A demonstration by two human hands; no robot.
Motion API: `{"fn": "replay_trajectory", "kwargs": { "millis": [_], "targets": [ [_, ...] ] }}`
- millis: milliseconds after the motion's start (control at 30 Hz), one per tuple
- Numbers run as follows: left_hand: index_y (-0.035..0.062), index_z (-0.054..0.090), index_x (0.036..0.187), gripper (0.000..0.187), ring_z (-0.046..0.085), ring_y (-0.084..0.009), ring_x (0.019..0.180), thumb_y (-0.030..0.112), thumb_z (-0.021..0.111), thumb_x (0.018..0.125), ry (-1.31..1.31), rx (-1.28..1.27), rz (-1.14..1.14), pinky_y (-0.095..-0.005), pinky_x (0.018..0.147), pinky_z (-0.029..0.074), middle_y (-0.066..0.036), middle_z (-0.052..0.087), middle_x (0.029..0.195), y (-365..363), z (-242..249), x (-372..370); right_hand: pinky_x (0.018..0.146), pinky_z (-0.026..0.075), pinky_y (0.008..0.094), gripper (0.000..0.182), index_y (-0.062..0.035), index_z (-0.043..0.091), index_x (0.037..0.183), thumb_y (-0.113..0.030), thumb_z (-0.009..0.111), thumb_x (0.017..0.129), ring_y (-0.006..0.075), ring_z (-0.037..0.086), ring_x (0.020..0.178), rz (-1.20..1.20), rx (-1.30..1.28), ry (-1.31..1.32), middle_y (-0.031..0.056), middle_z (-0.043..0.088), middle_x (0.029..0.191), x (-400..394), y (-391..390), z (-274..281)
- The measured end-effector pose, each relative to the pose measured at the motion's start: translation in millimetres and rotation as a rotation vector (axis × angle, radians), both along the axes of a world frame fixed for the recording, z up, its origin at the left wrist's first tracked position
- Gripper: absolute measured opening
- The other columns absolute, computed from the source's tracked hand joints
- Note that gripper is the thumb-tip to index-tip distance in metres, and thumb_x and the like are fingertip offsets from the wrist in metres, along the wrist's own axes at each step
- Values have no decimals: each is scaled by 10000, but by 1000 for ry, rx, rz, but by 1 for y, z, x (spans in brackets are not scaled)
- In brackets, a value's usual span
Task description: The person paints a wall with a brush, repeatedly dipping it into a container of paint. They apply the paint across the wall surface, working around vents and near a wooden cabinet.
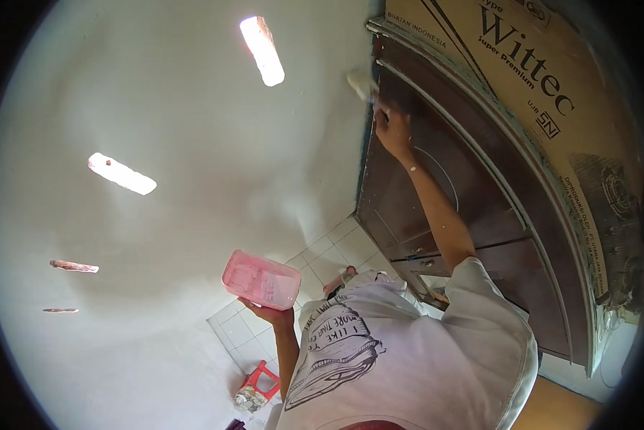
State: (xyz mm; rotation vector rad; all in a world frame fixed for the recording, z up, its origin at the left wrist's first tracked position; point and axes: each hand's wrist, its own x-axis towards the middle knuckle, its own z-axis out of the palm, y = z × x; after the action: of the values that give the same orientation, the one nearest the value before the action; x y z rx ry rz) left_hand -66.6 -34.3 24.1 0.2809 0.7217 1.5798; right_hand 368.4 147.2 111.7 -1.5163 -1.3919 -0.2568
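Note:
My right hand (393, 132) is raised beside the dark brown cabinet (436, 186), fingers closed round the handle of a paintbrush. The pale bristles of the paintbrush (363, 84) are smeared by motion and overlap the wall (193, 115) near the cabinet's edge. Lower down, my left hand (268, 313) supports a pink plastic tub (237, 276) from beneath, tilted so its inside shows. Pinkish-white residue coats the inside walls of the tub. Some white specks dot my right wrist and forearm.
A large cardboard box (494, 86) lies on top of the cabinet. Bright rectangular openings (265, 54) pierce the wall. On the tiled floor (329, 251) below stands a red plastic stool (265, 380) with a stained container (250, 398) against it.

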Motion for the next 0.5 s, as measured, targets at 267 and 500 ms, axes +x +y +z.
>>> {"fn": "replay_trajectory", "kwargs": {
  "millis": [267, 500],
  "targets": [
    [215, 283, 1535, 737, 418, -281, 1373, 701, 272, 981, 60, 4, 19, -470, 1115, 405, -50, 404, 1498, -3, 0, 16, 795, 530, 430, 324, -64, 677, 1198, -22, 627, 881, 415, 659, 935, 97, 194, 61, 228, 681, 1004, -1, 45, -60],
    [201, 287, 1530, 723, 416, -282, 1370, 681, 288, 990, 13, -4, -47, -471, 1116, 396, -52, 404, 1495, -4, 16, 26, 810, 538, 473, 363, -81, 702, 1156, -6, 656, 804, 421, 676, 854, 7, -503, -44, 241, 694, 937, 28, 21, -125]
  ]
}}
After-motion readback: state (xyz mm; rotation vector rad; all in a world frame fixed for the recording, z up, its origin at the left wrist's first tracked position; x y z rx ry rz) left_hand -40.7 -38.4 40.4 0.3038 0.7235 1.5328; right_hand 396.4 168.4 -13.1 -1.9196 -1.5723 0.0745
